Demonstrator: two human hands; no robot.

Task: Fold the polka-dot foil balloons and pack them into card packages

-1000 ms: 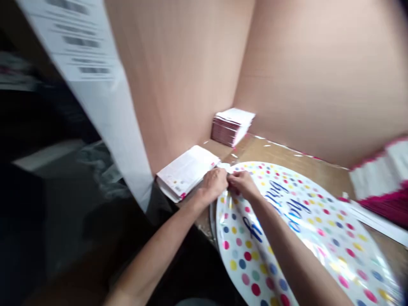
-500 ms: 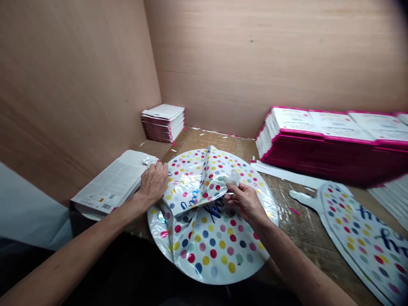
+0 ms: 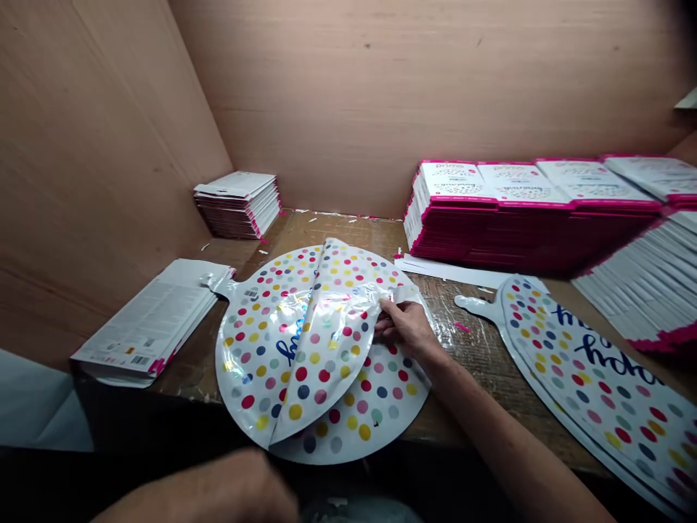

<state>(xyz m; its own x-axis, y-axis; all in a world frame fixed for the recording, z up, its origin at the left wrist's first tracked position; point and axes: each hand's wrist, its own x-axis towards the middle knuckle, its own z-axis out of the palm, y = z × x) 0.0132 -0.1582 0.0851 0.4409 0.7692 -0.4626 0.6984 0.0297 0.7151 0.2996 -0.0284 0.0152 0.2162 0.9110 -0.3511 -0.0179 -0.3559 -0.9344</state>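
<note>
A round, flat foil balloon [image 3: 348, 428] with coloured dots and blue lettering lies before me, its neck pointing left. My right hand [image 3: 406, 327] pinches the edge of a layer folded over across it, thumb on top. Whether that flap belongs to the same balloon or to a second one, I cannot tell. My left hand [image 3: 218, 490] is low at the bottom edge of the view, away from the balloon, blurred and with its fingers hidden.
White printed packets [image 3: 147, 319] lie at the left under the balloon's neck. A packet stack [image 3: 237, 203] stands in the back corner. Long rows of pink-edged packets [image 3: 534, 225] stand at the back right. More dotted balloons [image 3: 593, 378] lie at the right. Wooden walls [image 3: 327, 94] enclose the table.
My left hand has left the balloon's left side and dropped towards me. The upper layer is now spread to the left, its neck over the packets, with its right part folded over. The view has shifted right.
</note>
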